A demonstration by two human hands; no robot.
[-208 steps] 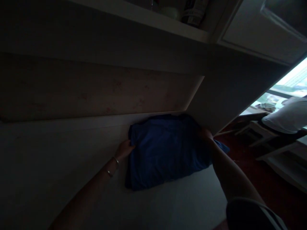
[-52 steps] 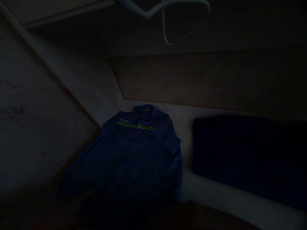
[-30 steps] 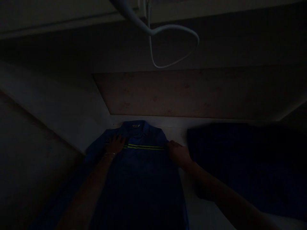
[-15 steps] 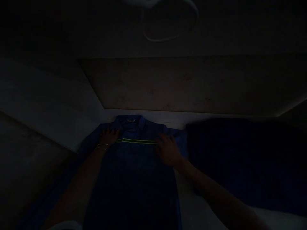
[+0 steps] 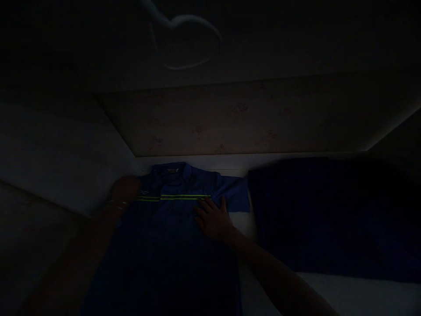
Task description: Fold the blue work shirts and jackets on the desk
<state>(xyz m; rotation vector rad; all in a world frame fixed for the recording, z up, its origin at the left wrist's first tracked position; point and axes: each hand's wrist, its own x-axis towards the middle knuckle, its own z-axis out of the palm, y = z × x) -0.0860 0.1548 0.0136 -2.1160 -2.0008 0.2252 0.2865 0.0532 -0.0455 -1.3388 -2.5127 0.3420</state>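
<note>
A dark blue work shirt lies spread out with its collar at the far end and two yellow-green stripes across the chest. My right hand rests flat on the chest just below the stripes, fingers spread, holding nothing. At the shirt's left shoulder is my left hand, with thin bangles at the wrist. Motion and darkness smear its fingers, so I cannot see whether it grips the sleeve there. The right sleeve reaches out sideways to a second dark cloth.
A large dark blue cloth lies to the right on the pale surface. Behind stands a flower-patterned panel, with a pale wall on the left. A white looped cord or strap hangs at the top.
My left hand has moved left from the chest to the shoulder edge, uncovering lettering above the stripe. My right hand has slid slightly down and inward. The view has shifted a little.
</note>
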